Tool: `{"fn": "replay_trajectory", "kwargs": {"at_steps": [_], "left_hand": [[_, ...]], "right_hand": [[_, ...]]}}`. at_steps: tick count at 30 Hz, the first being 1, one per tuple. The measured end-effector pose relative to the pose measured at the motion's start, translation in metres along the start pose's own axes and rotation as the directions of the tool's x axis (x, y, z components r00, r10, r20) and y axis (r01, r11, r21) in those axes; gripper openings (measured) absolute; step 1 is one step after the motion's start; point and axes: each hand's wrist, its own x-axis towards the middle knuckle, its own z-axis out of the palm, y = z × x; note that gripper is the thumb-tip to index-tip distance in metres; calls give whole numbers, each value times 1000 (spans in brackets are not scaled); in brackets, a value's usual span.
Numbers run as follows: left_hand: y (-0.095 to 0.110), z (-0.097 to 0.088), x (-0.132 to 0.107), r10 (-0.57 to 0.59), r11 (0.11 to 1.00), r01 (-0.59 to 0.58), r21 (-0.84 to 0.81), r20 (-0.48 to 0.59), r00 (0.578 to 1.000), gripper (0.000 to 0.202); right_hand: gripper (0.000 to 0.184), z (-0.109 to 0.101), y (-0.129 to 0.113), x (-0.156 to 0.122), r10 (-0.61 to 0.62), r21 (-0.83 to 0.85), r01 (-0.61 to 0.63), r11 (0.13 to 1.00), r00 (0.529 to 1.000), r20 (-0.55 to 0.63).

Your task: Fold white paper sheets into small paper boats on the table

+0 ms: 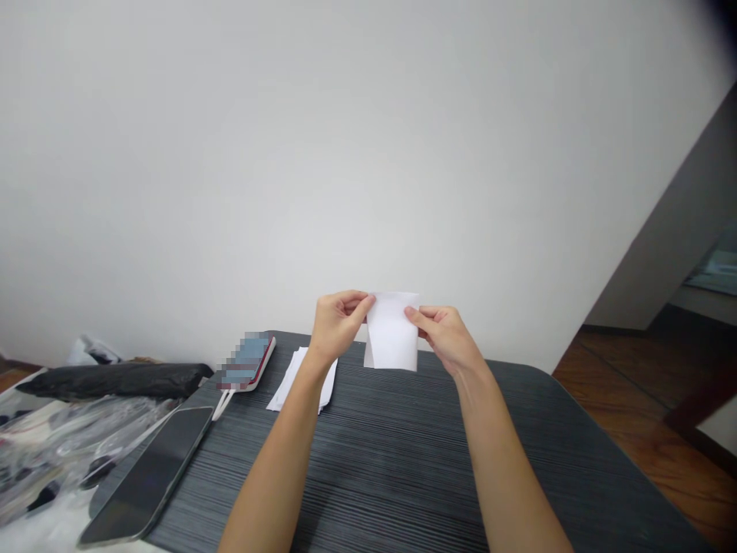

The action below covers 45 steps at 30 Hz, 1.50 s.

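Observation:
A folded sheet of white paper (392, 338) is held up above the far part of the dark table. My left hand (339, 322) pinches its upper left corner between thumb and fingers. On the other side, my right hand (441, 330) grips the right edge, thumb in front and fingers behind. The lower left of the sheet shows a slanting edge with another layer behind it. A small stack of white papers (296, 380) lies on the table to the left, partly hidden by my left forearm.
The dark wood-grained table (397, 461) stands against a white wall (368, 153). At its left lie a black smartphone (153, 472) and a pixelated device (247, 361) with a white cable (223, 403). Plastic-wrapped items (74, 453) and a black bundle (115, 379) sit beyond the left edge.

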Motion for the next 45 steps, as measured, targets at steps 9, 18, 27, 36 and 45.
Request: {"fn": "replay_trajectory", "kwargs": {"at_steps": [9, 18, 27, 36, 45], "left_hand": [[-1, -7, 5, 15, 1000, -20, -24, -160, 987, 24], [-5, -6, 7, 28, 982, -89, -168, -336, 941, 22], [-22, -17, 14, -43, 991, 55, 124, -99, 994, 30], [-2, 20, -8, 370, 416, -652, 634, 537, 758, 19], [-16, -13, 2, 228, 445, -491, 749, 435, 871, 22]], "right_hand": [[21, -1, -3, -2, 52, -133, -41, 990, 995, 79], [21, 0, -4, -3, 27, -190, -15, 982, 998, 61], [17, -16, 3, 4, -306, -535, 132, 835, 919, -250], [21, -3, -12, -13, -272, -909, 201, 364, 957, 102], [22, -27, -17, -17, -204, -878, 252, 406, 962, 182]]}}
